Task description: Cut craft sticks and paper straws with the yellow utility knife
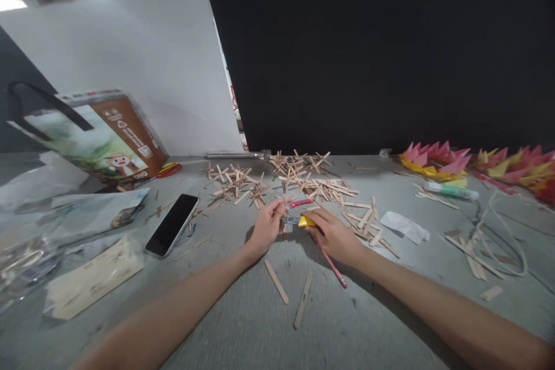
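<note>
My right hand (332, 232) is closed around a yellow utility knife (307, 221), its blade pointing left toward my other hand. My left hand (267, 225) is pinched at the blade's tip; what its fingers hold is too small and hidden to make out. Just beyond the knife lies a red curved object (299, 203). A pink pencil (333, 266) sticks out from under my right hand. Two loose wooden craft sticks, one on the left (276, 281) and one on the right (303, 300), lie on the table in front of my hands.
Behind my hands spreads a heap of crossed craft sticks (295, 170). To the left are a phone (173, 225), plastic packets (95, 277), scissors (168, 169) and a printed bag (108, 139). On the right lie a glue stick (451, 191), a white cable (522, 251) and folded-paper rings (436, 161).
</note>
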`<action>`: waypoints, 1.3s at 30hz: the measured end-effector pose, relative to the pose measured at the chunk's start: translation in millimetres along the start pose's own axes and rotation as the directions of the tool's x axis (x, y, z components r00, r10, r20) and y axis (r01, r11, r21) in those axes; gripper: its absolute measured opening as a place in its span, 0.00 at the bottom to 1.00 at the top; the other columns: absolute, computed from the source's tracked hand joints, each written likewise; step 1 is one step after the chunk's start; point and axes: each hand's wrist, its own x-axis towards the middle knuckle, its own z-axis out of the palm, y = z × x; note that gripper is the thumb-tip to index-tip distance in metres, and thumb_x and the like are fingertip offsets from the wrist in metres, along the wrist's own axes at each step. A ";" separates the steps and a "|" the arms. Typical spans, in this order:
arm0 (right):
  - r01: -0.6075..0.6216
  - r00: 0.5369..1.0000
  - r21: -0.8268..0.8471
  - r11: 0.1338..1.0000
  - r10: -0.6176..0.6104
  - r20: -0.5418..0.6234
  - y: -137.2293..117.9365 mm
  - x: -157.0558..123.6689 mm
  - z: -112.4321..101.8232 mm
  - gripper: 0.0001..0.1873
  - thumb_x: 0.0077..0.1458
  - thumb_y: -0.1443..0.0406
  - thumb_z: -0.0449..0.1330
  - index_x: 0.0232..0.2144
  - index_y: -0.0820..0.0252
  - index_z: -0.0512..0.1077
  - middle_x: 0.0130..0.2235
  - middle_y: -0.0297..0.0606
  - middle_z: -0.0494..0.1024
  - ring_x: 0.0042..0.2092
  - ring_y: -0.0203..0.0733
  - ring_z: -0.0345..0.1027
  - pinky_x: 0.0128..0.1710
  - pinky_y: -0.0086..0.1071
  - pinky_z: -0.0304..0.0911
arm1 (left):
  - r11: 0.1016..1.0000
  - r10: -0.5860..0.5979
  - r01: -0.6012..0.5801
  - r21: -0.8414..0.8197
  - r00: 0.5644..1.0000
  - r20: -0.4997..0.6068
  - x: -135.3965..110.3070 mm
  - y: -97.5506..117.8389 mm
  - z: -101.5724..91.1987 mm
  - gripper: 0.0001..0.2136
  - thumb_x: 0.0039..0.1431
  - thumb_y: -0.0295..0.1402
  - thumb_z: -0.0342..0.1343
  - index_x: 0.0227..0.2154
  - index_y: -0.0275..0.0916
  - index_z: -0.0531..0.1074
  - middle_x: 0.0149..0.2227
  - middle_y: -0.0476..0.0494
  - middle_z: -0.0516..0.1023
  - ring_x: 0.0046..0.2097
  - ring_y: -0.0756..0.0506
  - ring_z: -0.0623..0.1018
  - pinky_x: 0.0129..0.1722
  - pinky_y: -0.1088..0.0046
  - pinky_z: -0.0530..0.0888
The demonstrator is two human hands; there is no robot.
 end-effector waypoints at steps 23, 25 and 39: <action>0.028 0.999 -0.035 0.999 -0.027 0.038 -0.2 1.1 2.4 0.16 0.72 0.64 0.52 0.58 0.56 0.70 0.49 0.47 0.78 0.50 0.52 0.73 0.51 0.48 0.72 | 0.995 0.021 -0.016 0.099 0.999 -0.048 5.3 -15.4 -2.9 0.20 0.68 0.50 0.52 0.48 0.36 0.73 0.26 0.53 0.67 0.22 0.52 0.67 0.22 0.78 0.67; 0.027 0.999 -0.030 0.999 -0.025 0.042 -0.9 1.1 1.8 0.16 0.72 0.64 0.52 0.58 0.56 0.70 0.48 0.46 0.78 0.50 0.52 0.73 0.51 0.47 0.72 | 0.995 0.023 -0.020 0.093 0.999 -0.029 4.0 -12.6 -2.7 0.22 0.67 0.50 0.52 0.50 0.36 0.73 0.27 0.52 0.68 0.22 0.52 0.67 0.22 0.78 0.68; 0.021 1.000 0.002 1.000 -0.021 0.008 -0.5 -1.3 -0.2 0.16 0.72 0.65 0.51 0.58 0.55 0.70 0.51 0.47 0.77 0.51 0.51 0.72 0.54 0.47 0.70 | 0.998 0.042 -0.042 -0.041 0.999 -0.006 4.5 -14.4 -1.4 0.22 0.64 0.44 0.60 0.55 0.36 0.71 0.32 0.48 0.73 0.25 0.52 0.68 0.25 0.77 0.67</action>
